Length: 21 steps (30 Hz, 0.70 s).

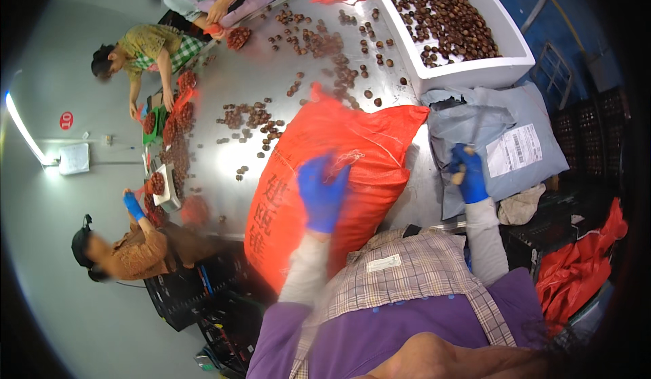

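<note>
1. Left hand (323, 192), in a blue glove: it lies on the large red woven sack (339, 169), near the sack's middle. The hand is blurred; the fingers appear curled down onto the fabric, beside a tuft of pale string, but whether they pinch the string cannot be told.
2. Right hand (469, 172), also in a blue glove: it is raised over the right edge of the metal table (271, 81), closed into a loose fist around a small pale object that is too small to identify.
3. Red sack: it lies slantwise on the near part of the table, with its lower end hanging over the near edge, toward the person's checked apron.
4. Grey plastic mailing bags (488, 135): they lie just right of the sack, under the right hand; one carries a white label.
5. White crate (475, 70): it stands at the far right of the table, holding brown chestnuts (444, 20).
6. Loose chestnuts (319, 43): they are scattered across the tabletop beyond the sack.
7. Other people: three work along the left and far sides, beside small red net bags (182, 118) filled with chestnuts.
8. Red fabric bundle (576, 264): it lies low at the right, well apart from the table.
</note>
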Available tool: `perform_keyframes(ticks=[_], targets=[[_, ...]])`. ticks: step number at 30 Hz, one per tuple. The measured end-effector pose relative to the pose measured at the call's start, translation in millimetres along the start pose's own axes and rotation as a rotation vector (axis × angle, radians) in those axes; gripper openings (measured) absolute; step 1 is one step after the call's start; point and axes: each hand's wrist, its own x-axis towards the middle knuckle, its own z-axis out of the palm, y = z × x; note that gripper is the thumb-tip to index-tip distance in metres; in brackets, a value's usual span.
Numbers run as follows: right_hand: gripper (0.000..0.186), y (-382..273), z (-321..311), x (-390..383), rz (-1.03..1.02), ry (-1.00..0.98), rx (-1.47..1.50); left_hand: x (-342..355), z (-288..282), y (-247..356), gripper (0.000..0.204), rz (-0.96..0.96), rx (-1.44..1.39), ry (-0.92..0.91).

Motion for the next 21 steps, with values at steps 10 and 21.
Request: perform_keyframes(ticks=[10,21], targets=[[0.034,-10.3,73.2,-37.9,-0.095,-0.306,-0.306,-26.5,10.6,-19.1,0.013,-0.103,-0.410,-0.121],[0.029,-77.0,23.5,-1.4,-0.316,-0.101,0.159,71.3,-12.8,50.3,0.033,0.328,-0.510,-0.631]])
